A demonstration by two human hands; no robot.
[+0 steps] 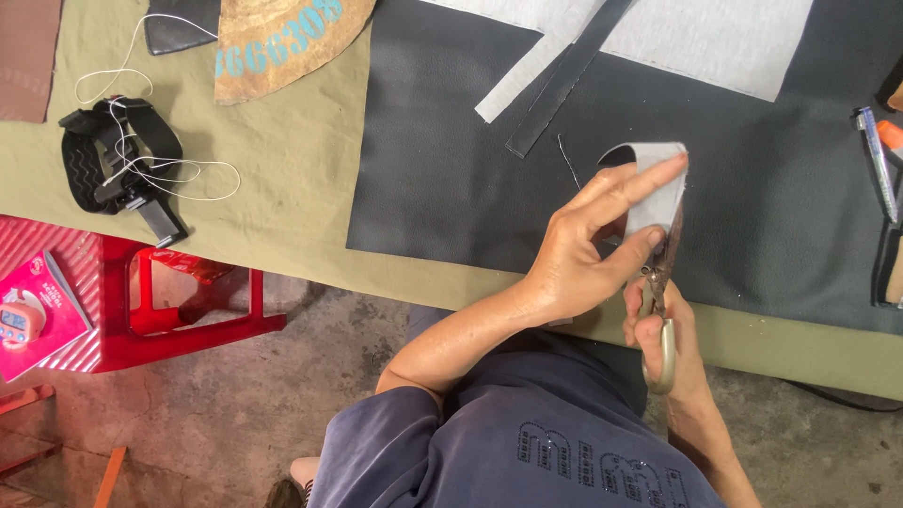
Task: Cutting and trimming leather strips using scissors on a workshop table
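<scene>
— holding what, over there on the left?
— the left hand (588, 254) pinches a small grey piece (658, 193) of material, forefinger laid along its top edge, thumb beneath, just above the black sheet (442, 169) on the desk (282, 179).
— and the right hand (663, 329)?
— closed around the handles of scissors (661, 282), blades pointing up into the grey piece's lower edge; whether they are biting or only touching, i can't quite tell.
— where does all this sit?
— near the desk's front edge, over the olive cloth. two strips (555, 71), one grey and one black, lie further back on the sheet.
— anything off to the side?
— a black strap with white cord (122, 155), well apart to the left, and a red stool (179, 301) below it.
</scene>
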